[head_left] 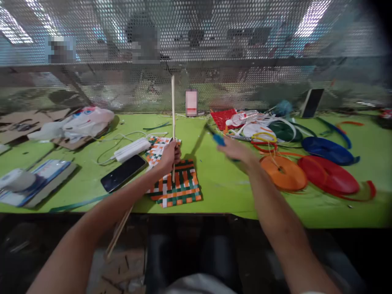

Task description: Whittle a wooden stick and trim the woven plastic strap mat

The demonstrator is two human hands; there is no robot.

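My left hand (169, 154) is closed around a thin pale stick (173, 110) that stands upright, its lower end on a woven mat (176, 188) of green, orange and white strips. A second woven piece (158, 148) lies just behind the hand. My right hand (234, 149) is blurred by motion and grips a tool with a blue handle (218, 139), held over the green table (220, 183) to the right of the mat.
Rolls of orange (283, 171), red (329, 173) and blue strap (326, 150) lie at the right. A black phone (124, 172), a white power strip (131, 149), a plastic bag (82, 120) and a book (39, 181) lie at the left. A perforated metal screen (196, 49) backs the table.
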